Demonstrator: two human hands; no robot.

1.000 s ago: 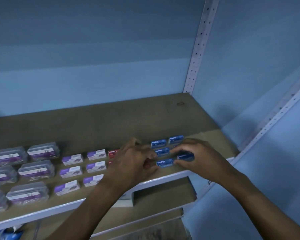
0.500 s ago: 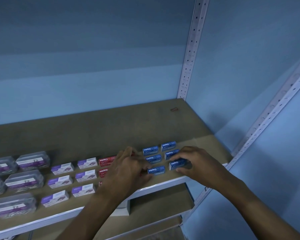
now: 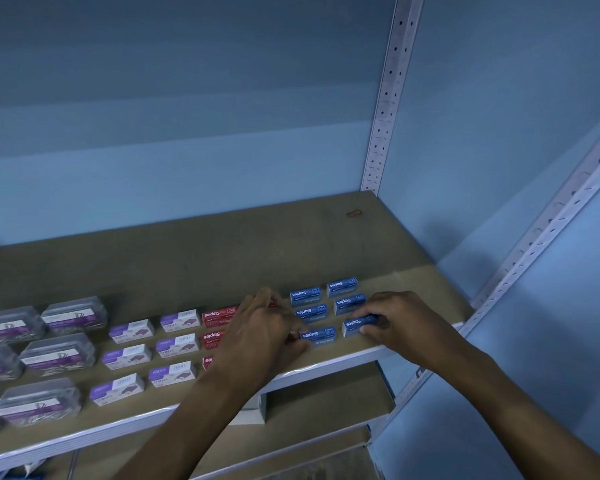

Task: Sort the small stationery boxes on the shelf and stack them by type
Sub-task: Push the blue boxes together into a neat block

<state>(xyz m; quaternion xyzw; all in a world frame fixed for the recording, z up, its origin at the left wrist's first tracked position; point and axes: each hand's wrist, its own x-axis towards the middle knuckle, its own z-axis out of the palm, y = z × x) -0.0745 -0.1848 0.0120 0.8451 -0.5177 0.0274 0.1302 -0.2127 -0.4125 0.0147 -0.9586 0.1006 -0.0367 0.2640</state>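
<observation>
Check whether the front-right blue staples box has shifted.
No. The front-right blue staples box keeps its gap to the left neighbour and shelf edge.

Everything lies on the shelf board [image 3: 187, 258], along its front half. At far left are the clear cases [image 3: 58, 355] in rows. To their right sit the paper-clip boxes [image 3: 177, 344], two columns of three. Right of those are the boxes partly under my left hand [image 3: 260, 336]. Furthest right are the staple boxes [image 3: 310, 312], two columns of three; my right hand [image 3: 400, 323] touches the front right one [image 3: 355, 325]. A lower shelf [image 3: 326, 400] lies beneath.
</observation>
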